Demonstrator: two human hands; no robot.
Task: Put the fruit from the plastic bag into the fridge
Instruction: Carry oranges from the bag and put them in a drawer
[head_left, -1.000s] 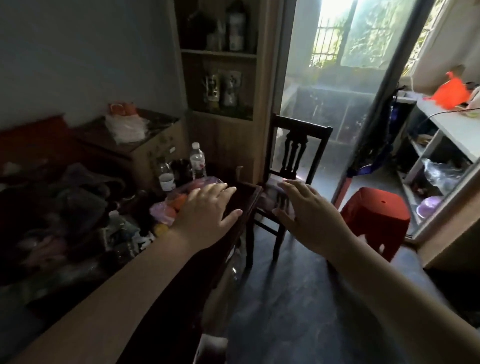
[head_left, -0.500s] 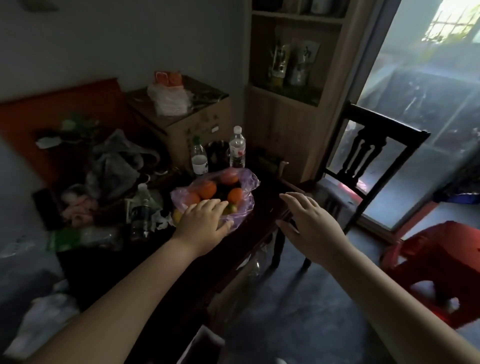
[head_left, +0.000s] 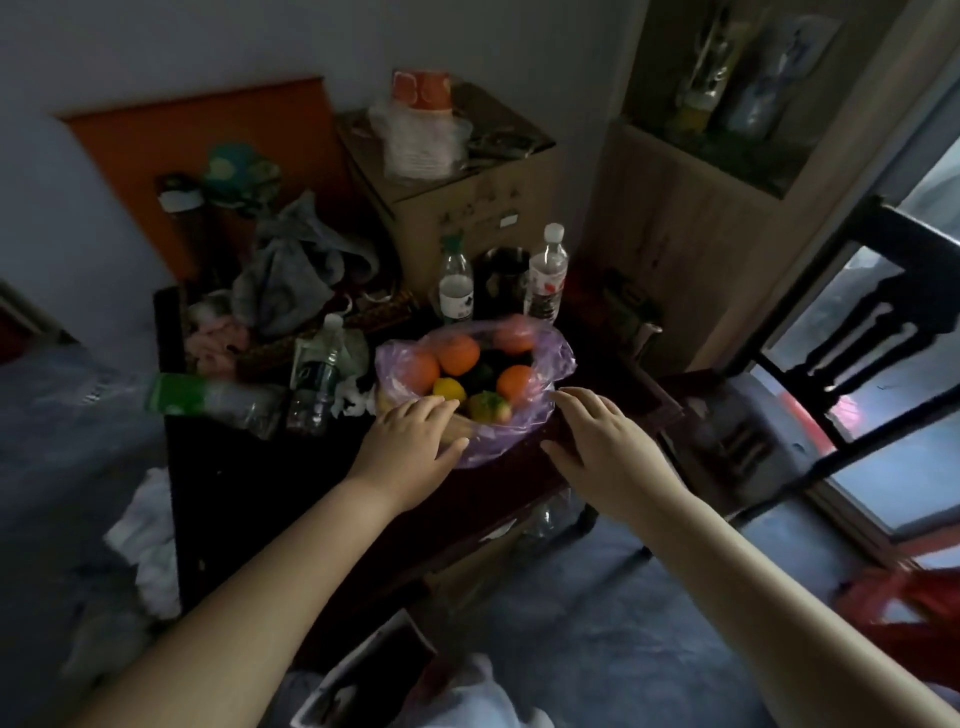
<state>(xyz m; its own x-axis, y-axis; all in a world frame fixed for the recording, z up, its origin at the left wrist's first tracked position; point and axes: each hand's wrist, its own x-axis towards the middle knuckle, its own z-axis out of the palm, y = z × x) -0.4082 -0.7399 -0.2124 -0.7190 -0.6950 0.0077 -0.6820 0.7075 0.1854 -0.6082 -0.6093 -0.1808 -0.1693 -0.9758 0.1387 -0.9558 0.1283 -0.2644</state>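
While both hands (head_left: 410, 447) flank it, the plastic bag (head_left: 472, 384) gapes

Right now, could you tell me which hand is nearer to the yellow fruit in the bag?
Left. The left hand reaches the bag's near rim just below the yellow fruit; the right hand is off to its right.

dark table (head_left: 249, 499): bag (head_left: 545, 415) of fruit at 1 o'clock; two bottles (head_left: 545, 275) at 12; clutter, lying bottle (head_left: 218, 397) at 10.
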